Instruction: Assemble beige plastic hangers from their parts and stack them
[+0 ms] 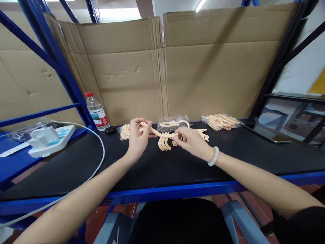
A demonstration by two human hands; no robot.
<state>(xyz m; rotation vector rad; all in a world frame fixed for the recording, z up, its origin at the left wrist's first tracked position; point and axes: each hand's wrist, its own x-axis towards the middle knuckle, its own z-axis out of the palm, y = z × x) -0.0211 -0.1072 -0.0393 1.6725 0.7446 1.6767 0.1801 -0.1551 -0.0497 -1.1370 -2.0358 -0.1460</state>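
Observation:
Between both hands, above the table's middle, I hold a long cream-coloured curved plastic piece. My left hand pinches its left end, fingers closed. The right end is in the closed fingers of my right hand, which wears a pale beaded bracelet. Just below the held piece, a row of similar curved pieces lies on the black table top. More loose cream pieces show partly behind my right hand. A clear plastic bag with cream pieces lies behind the hands.
Another bag of cream pieces lies at the back right, near a dark tablet-like slab. Cream pieces in plastic sit left of my left hand. A water bottle, a power strip and a white cable are further left.

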